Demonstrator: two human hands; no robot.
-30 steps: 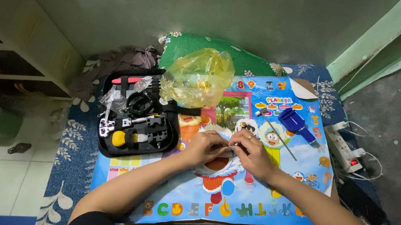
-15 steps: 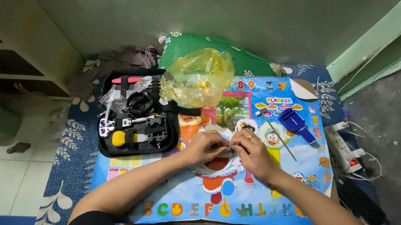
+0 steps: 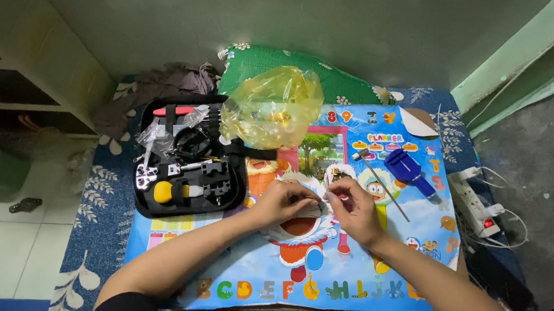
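1. left hand (image 3: 284,201) and right hand (image 3: 352,208) meet at the middle of a glossy cartoon alphabet poster (image 3: 346,279), fingertips curled inward and nearly touching.
2. both hands seem to pinch a small item between them; too small and hidden to tell what it is, or its material.
3. open black tool case (image 3: 189,160) lies flat just left of the left hand; moulded tray, small metal tools, a yellow-handled tool (image 3: 165,192), a red-handled one (image 3: 175,110), crinkled clear plastic over part.
4. crumpled translucent yellow plastic bag (image 3: 272,107) sits at the case's upper right corner, overlapping the poster's top edge.
5. blue plastic tool (image 3: 407,170) and a thin metal rod (image 3: 387,187) lie on the poster, up and right of the right hand.
6. white power strip (image 3: 481,208) with cords, off the poster's right edge.
7. green patterned cushion (image 3: 339,83) behind the bag; blue floral mat (image 3: 103,213) beneath all.
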